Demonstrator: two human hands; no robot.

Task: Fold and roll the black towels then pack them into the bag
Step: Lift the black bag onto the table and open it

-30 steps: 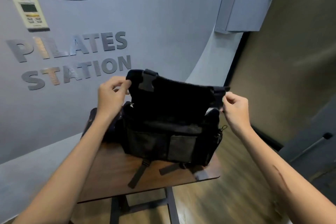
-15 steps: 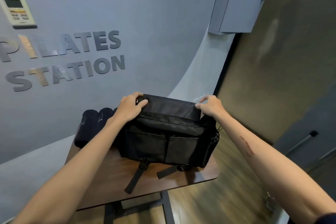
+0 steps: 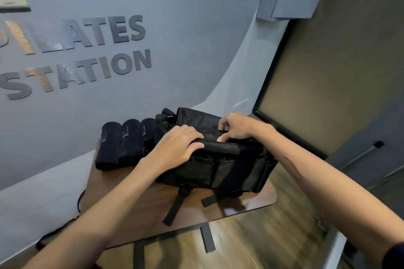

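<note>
Both hands are working the top of the bag [image 3: 218,168] on the table [image 3: 131,207]: left hand [image 3: 175,148] lying flat-fingered on the flap, right hand [image 3: 238,126] pinching its edge. The rolled towels [image 3: 122,144] are lying at ten o'clock, long axes toward the wall, nearer the left hand.

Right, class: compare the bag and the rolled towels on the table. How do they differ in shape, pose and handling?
1. The bag is one boxy thing with pockets and straps; the towels are several plain rolls.
2. The bag stands upright; the towels lie side by side to its left.
3. The left hand and right hand are on the bag; nothing touches the towels.
Both are black and sit on the table.
</note>
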